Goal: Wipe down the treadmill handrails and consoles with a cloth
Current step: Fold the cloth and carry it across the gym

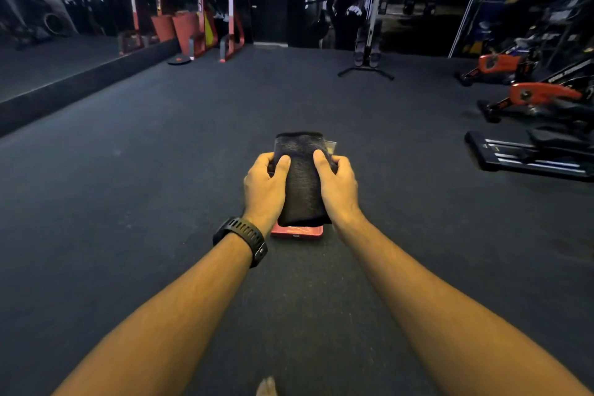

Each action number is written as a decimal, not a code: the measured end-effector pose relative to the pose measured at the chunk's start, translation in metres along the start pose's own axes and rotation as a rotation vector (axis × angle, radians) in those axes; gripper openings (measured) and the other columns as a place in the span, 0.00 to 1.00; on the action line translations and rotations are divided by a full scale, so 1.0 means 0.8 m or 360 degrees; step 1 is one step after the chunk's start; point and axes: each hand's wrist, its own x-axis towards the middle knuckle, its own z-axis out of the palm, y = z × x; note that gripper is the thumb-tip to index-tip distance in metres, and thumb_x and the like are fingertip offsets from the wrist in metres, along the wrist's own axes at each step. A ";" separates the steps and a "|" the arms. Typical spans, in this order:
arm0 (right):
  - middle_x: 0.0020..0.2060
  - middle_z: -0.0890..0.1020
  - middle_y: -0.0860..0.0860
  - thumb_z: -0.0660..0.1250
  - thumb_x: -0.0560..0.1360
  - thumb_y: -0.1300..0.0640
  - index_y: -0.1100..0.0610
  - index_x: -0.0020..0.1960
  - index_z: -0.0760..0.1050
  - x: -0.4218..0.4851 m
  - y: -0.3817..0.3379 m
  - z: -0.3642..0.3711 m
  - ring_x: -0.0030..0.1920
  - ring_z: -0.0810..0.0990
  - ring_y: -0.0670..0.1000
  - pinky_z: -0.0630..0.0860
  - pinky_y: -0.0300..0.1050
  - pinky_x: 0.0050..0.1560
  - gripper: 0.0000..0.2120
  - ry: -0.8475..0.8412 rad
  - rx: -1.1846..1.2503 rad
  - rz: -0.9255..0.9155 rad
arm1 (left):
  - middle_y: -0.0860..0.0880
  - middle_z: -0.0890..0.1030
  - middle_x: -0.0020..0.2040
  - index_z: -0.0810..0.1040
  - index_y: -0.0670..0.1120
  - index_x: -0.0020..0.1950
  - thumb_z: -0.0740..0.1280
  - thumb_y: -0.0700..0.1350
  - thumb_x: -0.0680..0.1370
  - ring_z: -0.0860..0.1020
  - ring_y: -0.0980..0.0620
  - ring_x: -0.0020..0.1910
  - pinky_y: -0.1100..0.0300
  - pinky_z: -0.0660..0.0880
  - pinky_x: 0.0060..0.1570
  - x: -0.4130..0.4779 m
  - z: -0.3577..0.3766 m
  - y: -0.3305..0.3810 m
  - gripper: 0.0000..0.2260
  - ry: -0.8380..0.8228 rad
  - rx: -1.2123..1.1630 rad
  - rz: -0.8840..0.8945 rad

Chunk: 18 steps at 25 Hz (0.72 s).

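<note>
Where the left hand [263, 185] is curled round one edge of the folded cloth [302, 183] and the right hand [337, 185] round the other, thumbs laid on top, the cloth is held above the floor [160, 170]. Should either grip be relaxed, the cloth could unfold or drop. A red flat item [297, 230] (identity unclear) lies beneath it and could be dislodged. No container can be identified; no treadmill can be made out.

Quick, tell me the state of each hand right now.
Left hand: grips the folded dark cloth at its left edge, thumb on top.
Right hand: grips the same cloth at its right edge, thumb on top.
</note>
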 end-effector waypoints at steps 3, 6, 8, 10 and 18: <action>0.50 0.78 0.45 0.61 0.79 0.37 0.50 0.58 0.72 0.112 0.032 0.042 0.54 0.80 0.49 0.80 0.55 0.56 0.18 -0.0018 -0.0015 0.0059 | 0.53 0.81 0.53 0.77 0.49 0.61 0.62 0.55 0.81 0.80 0.54 0.52 0.49 0.80 0.53 0.113 0.036 -0.055 0.14 -0.0005 0.0028 -0.0029; 0.50 0.79 0.45 0.62 0.79 0.38 0.51 0.57 0.73 0.232 0.070 0.094 0.53 0.79 0.48 0.79 0.55 0.57 0.18 0.0032 -0.0037 0.0058 | 0.53 0.81 0.52 0.77 0.49 0.60 0.62 0.55 0.81 0.80 0.54 0.52 0.47 0.80 0.53 0.232 0.073 -0.117 0.13 -0.0013 0.0018 -0.0060; 0.49 0.79 0.45 0.63 0.78 0.38 0.51 0.56 0.73 0.305 0.095 0.129 0.52 0.80 0.47 0.79 0.56 0.57 0.17 0.0048 -0.0060 0.0123 | 0.53 0.81 0.51 0.77 0.50 0.59 0.62 0.54 0.81 0.80 0.54 0.51 0.47 0.80 0.53 0.302 0.090 -0.153 0.12 -0.0062 0.0034 -0.0103; 0.49 0.80 0.45 0.63 0.78 0.37 0.51 0.55 0.73 0.374 0.122 0.166 0.52 0.80 0.48 0.79 0.56 0.56 0.18 0.0090 -0.0089 0.0245 | 0.53 0.81 0.50 0.78 0.49 0.59 0.62 0.53 0.82 0.80 0.54 0.50 0.48 0.79 0.53 0.375 0.106 -0.191 0.11 -0.0118 0.0096 -0.0181; 0.46 0.79 0.43 0.64 0.78 0.38 0.52 0.55 0.74 0.590 0.267 0.267 0.46 0.78 0.43 0.73 0.39 0.42 0.18 0.0050 -0.0241 0.0613 | 0.51 0.81 0.52 0.78 0.47 0.61 0.63 0.52 0.82 0.79 0.53 0.52 0.51 0.78 0.54 0.571 0.189 -0.368 0.12 -0.0237 0.0275 -0.0573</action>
